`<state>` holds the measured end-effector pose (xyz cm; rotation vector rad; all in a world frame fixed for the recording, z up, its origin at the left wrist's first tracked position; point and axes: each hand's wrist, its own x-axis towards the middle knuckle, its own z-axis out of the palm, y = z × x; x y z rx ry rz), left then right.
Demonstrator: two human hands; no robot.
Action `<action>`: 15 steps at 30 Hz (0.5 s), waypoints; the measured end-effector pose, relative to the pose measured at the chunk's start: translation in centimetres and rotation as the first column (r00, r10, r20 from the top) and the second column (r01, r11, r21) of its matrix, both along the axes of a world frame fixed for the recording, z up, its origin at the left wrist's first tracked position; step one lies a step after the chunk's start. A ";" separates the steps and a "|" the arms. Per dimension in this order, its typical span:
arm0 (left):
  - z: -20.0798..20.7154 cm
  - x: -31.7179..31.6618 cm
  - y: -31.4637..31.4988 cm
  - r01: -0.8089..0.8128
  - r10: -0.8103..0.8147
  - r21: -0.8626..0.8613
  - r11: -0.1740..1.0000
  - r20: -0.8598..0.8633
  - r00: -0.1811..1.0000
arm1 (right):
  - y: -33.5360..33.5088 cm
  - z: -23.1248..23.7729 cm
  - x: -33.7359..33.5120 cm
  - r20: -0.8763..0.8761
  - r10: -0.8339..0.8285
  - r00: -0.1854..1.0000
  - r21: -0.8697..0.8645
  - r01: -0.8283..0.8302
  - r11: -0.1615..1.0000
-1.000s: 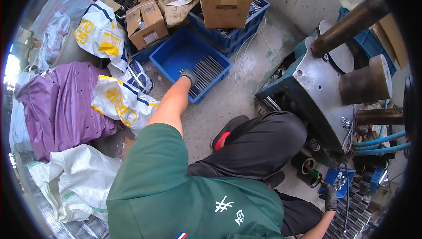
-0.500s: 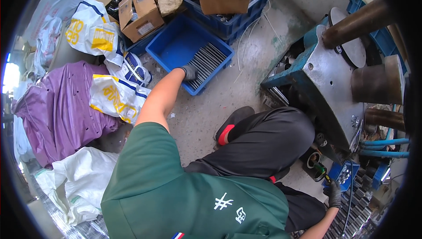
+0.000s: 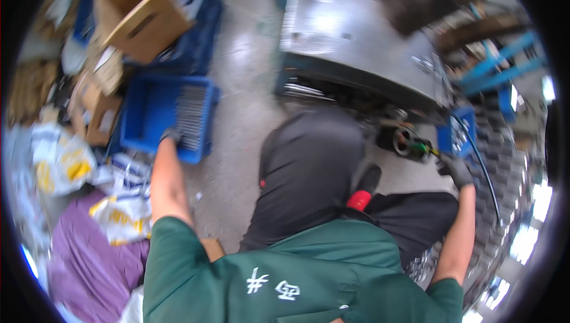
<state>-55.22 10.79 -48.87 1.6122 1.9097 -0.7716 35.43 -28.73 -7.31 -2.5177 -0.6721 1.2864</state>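
My left hand [image 3: 170, 135], in a dark glove, is at the near side of a blue plastic bin [image 3: 142, 138]. It lies beside a row of thin metal rods [image 3: 189, 115] stacked in the bin's right part. Blur hides its fingers, so I cannot tell whether it grips a rod. Out to the right, my gloved right hand [image 3: 455, 170] is closed on a slim tool with a green and yellow handle [image 3: 423, 148]. The tool's far end reaches to the mouth of a dark round can [image 3: 396, 139]; its tip cannot be made out.
A large metal machine [image 3: 356, 32] stands ahead. A cardboard box [image 3: 139, 26] sits on blue crates at the far left. Bags and a purple sheet [image 3: 89, 257] lie at left. On the right are a small blue bin [image 3: 444, 137], a dark cable [image 3: 484, 171] and stacked metal parts [image 3: 504, 139].
My view has swung to the right, so the bin now appears further left and the machine nearer the middle. My left hand stays at the rods; my right still holds the tool at the can.
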 end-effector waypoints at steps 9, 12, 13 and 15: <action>0.4 0.4 1.2 0.051 -0.049 0.023 0.998 -0.081 0.996 | -0.3 0.6 -1.0 0.010 -0.064 0.998 -0.053 0.065 0.996; 0.3 -1.0 1.5 -0.030 0.036 0.076 0.997 -0.089 0.995 | -0.6 0.5 -0.7 -0.032 -0.089 0.996 -0.017 0.088 0.996; 0.2 -0.7 1.3 -0.015 0.021 0.079 0.997 -0.082 0.996 | -0.6 0.7 -1.0 -0.021 -0.111 0.994 -0.002 0.111 0.994; 0.1 0.4 1.0 -0.003 0.012 0.099 0.995 -0.083 0.997 | -1.3 1.3 -1.0 -0.004 -0.109 0.994 -0.007 0.109 0.994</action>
